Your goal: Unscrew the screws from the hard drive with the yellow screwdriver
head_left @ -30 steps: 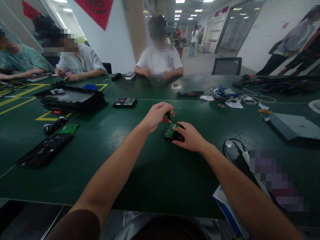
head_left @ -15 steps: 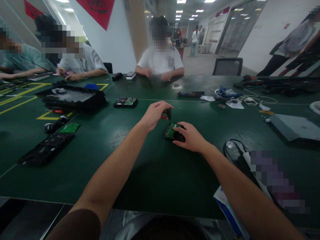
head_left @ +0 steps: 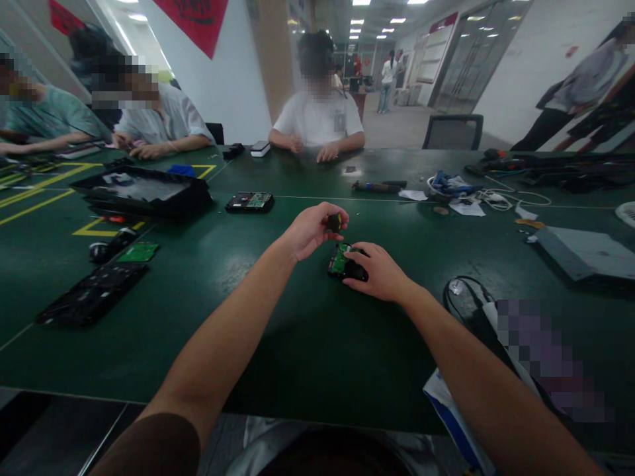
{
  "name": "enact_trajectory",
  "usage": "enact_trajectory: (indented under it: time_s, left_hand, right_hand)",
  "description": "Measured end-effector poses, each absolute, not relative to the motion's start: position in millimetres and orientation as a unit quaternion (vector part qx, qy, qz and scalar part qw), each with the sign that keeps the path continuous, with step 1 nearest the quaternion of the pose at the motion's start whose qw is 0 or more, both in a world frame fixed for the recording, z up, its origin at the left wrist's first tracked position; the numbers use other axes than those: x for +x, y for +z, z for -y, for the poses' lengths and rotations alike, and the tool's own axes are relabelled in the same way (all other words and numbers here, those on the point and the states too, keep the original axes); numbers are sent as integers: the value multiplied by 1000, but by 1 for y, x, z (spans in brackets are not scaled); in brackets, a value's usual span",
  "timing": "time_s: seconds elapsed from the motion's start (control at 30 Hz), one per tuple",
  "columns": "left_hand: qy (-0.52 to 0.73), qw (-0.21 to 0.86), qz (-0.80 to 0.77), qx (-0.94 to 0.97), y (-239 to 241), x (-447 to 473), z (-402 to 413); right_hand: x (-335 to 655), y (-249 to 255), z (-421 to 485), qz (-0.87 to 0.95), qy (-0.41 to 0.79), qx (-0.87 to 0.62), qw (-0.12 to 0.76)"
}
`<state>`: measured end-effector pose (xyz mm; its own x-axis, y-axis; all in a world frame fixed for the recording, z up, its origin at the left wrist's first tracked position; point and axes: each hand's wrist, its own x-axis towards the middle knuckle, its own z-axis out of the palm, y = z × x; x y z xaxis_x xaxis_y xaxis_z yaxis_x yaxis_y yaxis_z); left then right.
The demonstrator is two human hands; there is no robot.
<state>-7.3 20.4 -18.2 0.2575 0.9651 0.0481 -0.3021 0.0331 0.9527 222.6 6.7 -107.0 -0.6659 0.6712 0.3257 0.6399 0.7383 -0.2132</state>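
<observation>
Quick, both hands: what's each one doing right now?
Left hand: closed around a black-and-yellow tool handle.
Right hand: gripping the small device with a green circuit board.

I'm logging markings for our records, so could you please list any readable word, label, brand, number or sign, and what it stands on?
No text can be read.
Red banner: dark characters, cut off and blurred.
White shirt opposite: dark chest patch, too blurred.
Green circuit board: any print too small.
</observation>
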Motion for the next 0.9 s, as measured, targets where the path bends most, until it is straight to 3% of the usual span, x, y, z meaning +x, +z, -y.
enact_trajectory:
  time_s: [0.2, 0.5, 0.7, 0.9]
  left_hand:
    - [509, 556, -389, 530, -15, -7, -18]
    - [531, 571, -361, 511, -19, 0, -17]
    - [524, 507, -398, 556, -21, -7, -22]
    - [511, 583, -381, 504, -20, -6, -20]
  right_hand:
    - [223, -107, -7, 912, 45, -359, 195]
    - [222, -107, -6, 913, 36, -362, 186]
    - [223, -107, -7, 912, 43, -363, 188]
    - [223, -107, -7, 913, 44, -357, 193]
